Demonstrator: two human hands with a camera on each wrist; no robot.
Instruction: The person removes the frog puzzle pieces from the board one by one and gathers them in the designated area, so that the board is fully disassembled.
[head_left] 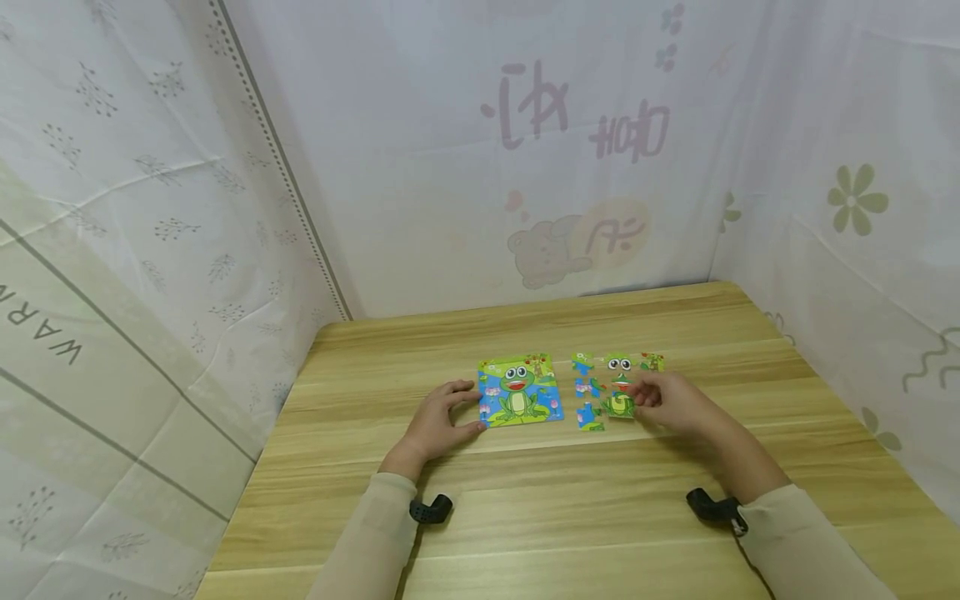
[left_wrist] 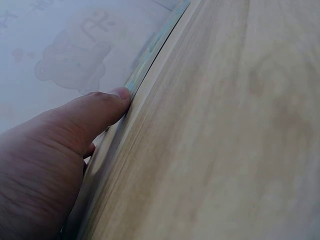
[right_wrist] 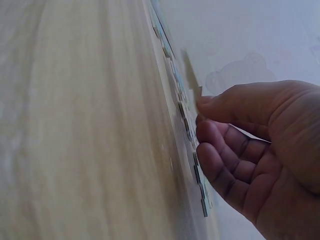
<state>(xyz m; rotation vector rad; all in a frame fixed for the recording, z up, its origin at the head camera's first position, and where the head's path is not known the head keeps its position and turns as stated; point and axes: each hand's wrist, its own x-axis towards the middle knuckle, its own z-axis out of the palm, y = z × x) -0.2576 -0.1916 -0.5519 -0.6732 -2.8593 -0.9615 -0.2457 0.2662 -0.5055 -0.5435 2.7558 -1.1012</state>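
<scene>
Landmark: frog puzzle board [head_left: 520, 392], flat on the wooden table [head_left: 525, 517], near its middle.

Left hand [head_left: 438, 423] sits just left of the board, thumb and forefinger spread wide, bracketing the board's left edge; fingertips touch that edge. In the left wrist view the thumb [left_wrist: 107, 106] presses against the board's thin edge [left_wrist: 150, 57]; other fingers are out of shot, and the board is seen edge-on, so the print is unreadable.

Right of the board: loose puzzle pieces [head_left: 588, 392] laid out in a partial frog picture, a narrow gap apart from the board. Right hand [head_left: 675, 402] is at the right side of that group, fingers curled, pinching a green frog-body piece [head_left: 619, 405]. Its right part is hidden under the fingers. In the right wrist view the right hand [right_wrist: 250, 150] holds the piece [right_wrist: 191, 75] tilted up off the table by thumb and fingertips; blurred, colours can't be made out. Pieces lying flat there [right_wrist: 185, 125] show only as an edge-on strip.

Both forearms in beige sleeves [head_left: 375, 533], cut off at the bottom frame edge. Black wrist mounts [head_left: 429, 508] are partly hidden. Printed white curtain [head_left: 525, 150] behind the board.
</scene>
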